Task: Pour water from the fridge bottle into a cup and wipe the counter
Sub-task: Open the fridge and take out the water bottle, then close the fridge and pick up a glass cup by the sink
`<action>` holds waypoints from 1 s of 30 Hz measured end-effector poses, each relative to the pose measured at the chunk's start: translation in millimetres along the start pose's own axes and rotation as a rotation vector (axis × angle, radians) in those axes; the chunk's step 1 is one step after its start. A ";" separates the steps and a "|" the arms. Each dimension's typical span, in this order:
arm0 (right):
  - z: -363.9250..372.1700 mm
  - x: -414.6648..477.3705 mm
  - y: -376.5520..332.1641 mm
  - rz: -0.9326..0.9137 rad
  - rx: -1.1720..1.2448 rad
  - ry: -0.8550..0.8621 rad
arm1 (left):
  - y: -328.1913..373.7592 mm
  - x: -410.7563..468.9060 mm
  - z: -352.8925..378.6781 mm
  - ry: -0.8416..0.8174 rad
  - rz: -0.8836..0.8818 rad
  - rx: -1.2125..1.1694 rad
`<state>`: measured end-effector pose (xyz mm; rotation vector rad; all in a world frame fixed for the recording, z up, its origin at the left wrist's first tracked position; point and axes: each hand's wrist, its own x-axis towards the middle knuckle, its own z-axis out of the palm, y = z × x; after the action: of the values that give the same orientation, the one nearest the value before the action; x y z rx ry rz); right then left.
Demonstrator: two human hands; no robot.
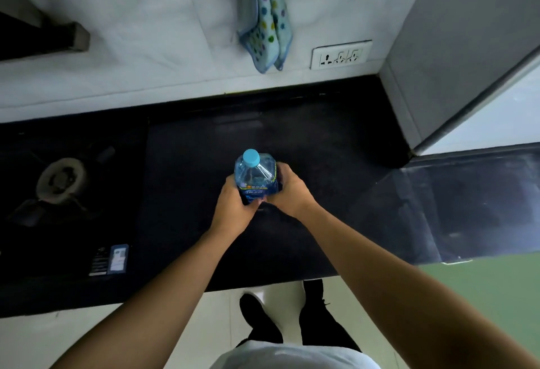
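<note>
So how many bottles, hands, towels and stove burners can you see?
bottle: 1
hands, the left hand and the right hand: 2
dotted towel: 1
stove burner: 1
Total: 5

Blue-capped clear bottle (257, 174), black counter (292, 140), pale-blue towel (267, 14) with coloured dots.

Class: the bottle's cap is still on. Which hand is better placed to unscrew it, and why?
Probably the right hand: it grips the bottle higher, nearer the cap, while the left hand holds lower and can steady it.
</note>
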<state>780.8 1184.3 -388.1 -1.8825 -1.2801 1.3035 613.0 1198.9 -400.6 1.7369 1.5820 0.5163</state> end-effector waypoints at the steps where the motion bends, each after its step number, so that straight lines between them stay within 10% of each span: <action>1: -1.6 -6.1 -7.1 0.028 -0.084 0.008 | 1.3 -1.7 -4.7 -0.021 -0.010 0.047; 10: 1.5 -96.0 -84.2 0.036 -0.954 -0.092 | 31.8 -54.5 -81.1 -0.262 -0.089 0.769; 19: 45.1 -193.9 -181.1 -0.389 -1.076 -0.151 | 42.7 -178.1 -214.9 -0.084 -0.338 0.782; 30: 167.0 -290.2 -266.3 -0.936 -1.014 -0.617 | 11.8 -406.8 -305.0 0.346 -0.894 0.601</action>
<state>493.3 1019.5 -117.5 -0.9416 -3.0422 0.7123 336.2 876.9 -120.5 1.1218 2.7238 -0.1409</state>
